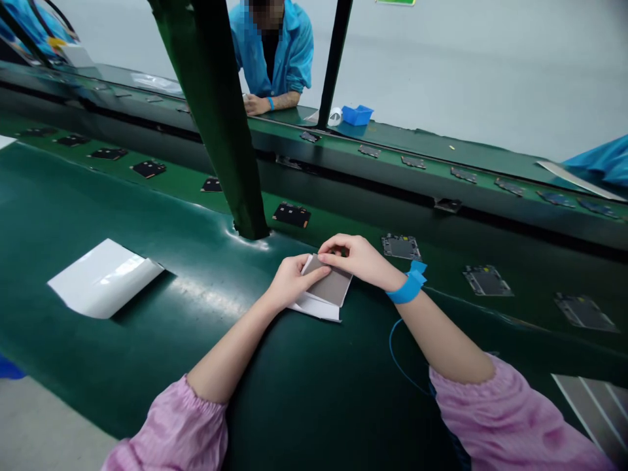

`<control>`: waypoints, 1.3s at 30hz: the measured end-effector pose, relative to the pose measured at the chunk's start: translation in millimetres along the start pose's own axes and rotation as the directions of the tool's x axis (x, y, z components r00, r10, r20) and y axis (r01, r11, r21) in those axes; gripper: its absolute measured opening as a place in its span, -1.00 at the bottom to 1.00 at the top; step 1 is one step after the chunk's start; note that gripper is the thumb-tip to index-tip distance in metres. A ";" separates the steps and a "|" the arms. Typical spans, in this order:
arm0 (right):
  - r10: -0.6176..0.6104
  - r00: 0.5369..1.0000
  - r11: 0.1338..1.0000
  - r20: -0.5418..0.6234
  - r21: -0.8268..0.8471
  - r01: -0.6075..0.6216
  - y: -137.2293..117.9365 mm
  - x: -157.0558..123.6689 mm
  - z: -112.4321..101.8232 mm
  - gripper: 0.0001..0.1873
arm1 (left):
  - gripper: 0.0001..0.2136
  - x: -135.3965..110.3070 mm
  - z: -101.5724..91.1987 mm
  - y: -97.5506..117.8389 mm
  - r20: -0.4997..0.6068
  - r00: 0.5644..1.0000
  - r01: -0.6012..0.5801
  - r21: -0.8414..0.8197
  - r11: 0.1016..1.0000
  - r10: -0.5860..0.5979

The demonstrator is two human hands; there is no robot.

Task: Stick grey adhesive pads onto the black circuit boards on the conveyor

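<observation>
Pink-sleeved arms [238, 353] angle inward as our left hand [290, 282], thumb uppermost, and our curled right hand [364, 260] pinch a flat, matte grey rectangular sheet [328, 286] with white edges over the dark-green tabletop [324, 392].

Got held sheet [331, 288] between left hand [292, 282] and right hand [360, 260], over tabletop [338, 392]. Other sheet [101, 278] off to left, strips [590, 412] at near right. Post [226, 137] just behind left hand, bit left. Board row [292, 214] behind hands, left to right; second row [413, 161] farther back on ledge [341, 142]. Beyond: co-worker [294, 39], bin [357, 116] to right.
</observation>
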State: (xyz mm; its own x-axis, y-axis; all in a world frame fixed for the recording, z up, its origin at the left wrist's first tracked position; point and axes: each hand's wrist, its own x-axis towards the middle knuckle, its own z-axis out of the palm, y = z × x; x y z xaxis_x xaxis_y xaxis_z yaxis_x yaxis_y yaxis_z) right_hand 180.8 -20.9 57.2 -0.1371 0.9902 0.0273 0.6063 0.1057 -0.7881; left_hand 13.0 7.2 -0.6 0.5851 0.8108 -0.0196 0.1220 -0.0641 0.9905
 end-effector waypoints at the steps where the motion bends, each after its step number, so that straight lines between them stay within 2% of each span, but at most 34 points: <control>1: 0.008 1.000 1.000 0.005 0.003 -0.008 1.0 0.8 0.8 -0.87 | -0.67 0.5 -0.3 -0.4 -0.004 1.000 -0.001 0.004 1.000 0.001; 4: 0.021 0.999 1.000 0.030 0.008 -0.021 3.6 3.1 0.4 -0.87 | -0.67 2.1 -2.1 1.3 -0.016 1.000 0.000 0.029 1.000 0.000; 7: 0.011 1.000 1.000 0.009 0.023 -0.011 0.8 1.6 0.4 -0.90 | -0.66 0.0 -2.2 7.8 -0.031 1.000 -0.003 0.082 0.997 0.006; 10: -0.001 1.000 0.999 -0.019 0.049 0.001 -5.5 -1.2 1.0 -0.91 | -0.66 -4.9 0.1 16.7 -0.102 0.995 0.026 0.209 0.978 -0.004; 12: -0.008 1.000 0.996 -0.003 0.089 0.008 -6.0 1.9 -0.3 -0.87 | -0.66 -5.5 1.1 22.0 -0.150 0.988 0.085 0.309 0.947 -0.040; 15: -0.003 0.999 0.993 0.037 0.120 -0.002 0.1 11.9 -3.8 -0.75 | -0.65 -5.2 1.5 29.9 -0.288 0.948 0.243 0.383 0.891 -0.135; 16: -0.006 0.999 0.993 0.040 0.122 0.001 2.3 14.8 -4.2 -0.74 | -0.65 -6.2 1.3 32.6 -0.299 0.942 0.272 0.407 0.872 -0.155; 18: -0.018 0.999 0.994 0.039 0.110 0.014 5.7 19.1 -3.8 -0.73 | -0.69 -9.0 0.6 36.7 -0.243 0.953 0.268 0.411 0.871 -0.179; 20: -0.031 0.999 0.996 0.020 0.090 0.029 7.6 21.1 -2.9 -0.74 | -0.74 -9.7 -0.2 36.9 -0.239 0.953 0.265 0.367 0.892 -0.185; 24: -0.072 0.997 0.995 -0.035 0.068 0.074 6.0 17.2 -4.4 -0.83 | -0.71 -3.3 -1.0 27.7 -0.334 0.929 0.240 0.228 0.944 -0.156; 25: -0.086 0.994 0.993 -0.071 0.070 0.091 4.4 13.9 -5.6 -0.86 | -0.67 -2.7 -1.0 25.5 -0.323 0.938 0.203 0.216 0.955 -0.127; 26: -0.100 0.994 0.991 -0.043 0.080 0.104 3.0 10.0 -7.5 -0.90 | -0.65 -3.0 -0.9 23.8 -0.247 0.962 0.172 0.208 0.963 -0.119; 27: -0.109 0.992 0.990 -0.069 0.080 0.114 3.0 6.1 -10.3 -0.93 | -0.63 -4.0 -0.7 22.6 -0.193 0.976 0.140 0.189 0.972 -0.103; 29: -0.132 0.988 0.985 -0.080 0.099 0.140 10.1 2.1 -19.6 -0.89 | -0.57 -5.5 -0.2 20.1 -0.125 0.990 0.076 0.135 0.988 -0.059; 33: 0.021 0.973 1.000 -0.230 -0.014 -0.024 51.7 23.6 -39.7 -0.82 | -0.59 -1.5 -0.7 11.3 0.025 0.999 0.028 -0.014 1.000 -0.027; 36: 0.070 0.967 0.995 -0.245 -0.056 -0.086 80.1 50.6 -41.1 -0.79 | -0.67 0.2 -0.3 6.0 0.038 0.999 -0.014 -0.055 0.998 0.016; 39: 0.045 0.977 0.988 -0.206 -0.137 -0.074 94.3 71.6 -35.5 -0.79 | -0.73 -0.9 0.5 4.3 0.028 0.999 -0.015 -0.044 0.999 0.016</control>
State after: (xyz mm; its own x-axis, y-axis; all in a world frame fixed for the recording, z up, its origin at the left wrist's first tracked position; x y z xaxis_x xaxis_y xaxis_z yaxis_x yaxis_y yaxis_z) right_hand 255.9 63.3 6.7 0.0546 0.9915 0.1184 0.7165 0.0437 -0.6962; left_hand 13.5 6.0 3.6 0.6092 0.7930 -0.0074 0.0780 -0.0506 0.9957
